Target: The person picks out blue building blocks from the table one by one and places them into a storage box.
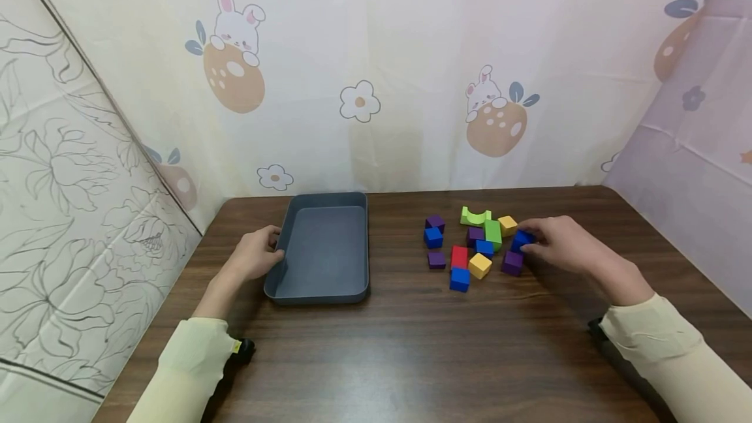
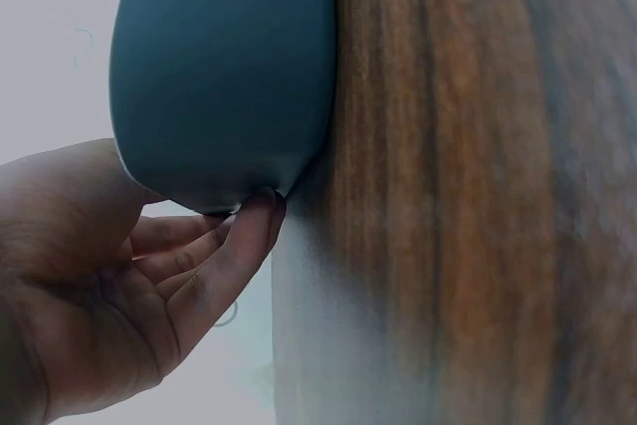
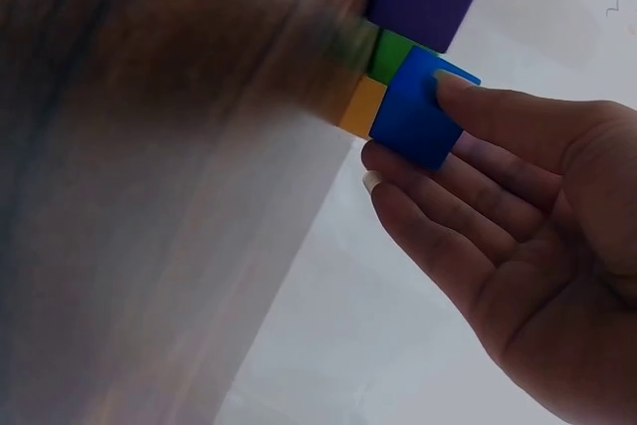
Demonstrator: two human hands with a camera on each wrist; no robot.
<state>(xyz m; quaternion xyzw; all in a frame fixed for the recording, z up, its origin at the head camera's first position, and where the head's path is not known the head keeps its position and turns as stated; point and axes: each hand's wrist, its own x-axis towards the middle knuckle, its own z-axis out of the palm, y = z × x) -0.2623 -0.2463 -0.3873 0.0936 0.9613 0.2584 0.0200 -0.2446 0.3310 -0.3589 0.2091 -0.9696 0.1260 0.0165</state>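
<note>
A dark grey rectangular tray (image 1: 329, 247) lies on the left part of the table. My left hand (image 1: 255, 254) holds its left side; in the left wrist view, bent fingers (image 2: 224, 266) touch the tray's outer wall (image 2: 224, 77). Over on the right, my right hand (image 1: 561, 243) pinches a blue block (image 3: 423, 111) between thumb and fingers, at the right edge of a group of blocks. A purple block (image 1: 512, 263) sits just in front of that blue one, and a yellow block (image 1: 508, 225) is close behind it.
The group also has a green arch block (image 1: 475, 217), a green block (image 1: 493, 234), a red block (image 1: 459, 257), another yellow block (image 1: 480, 266) and several blue and purple ones. A patterned curtain (image 1: 411, 149) hangs along the table's back edge.
</note>
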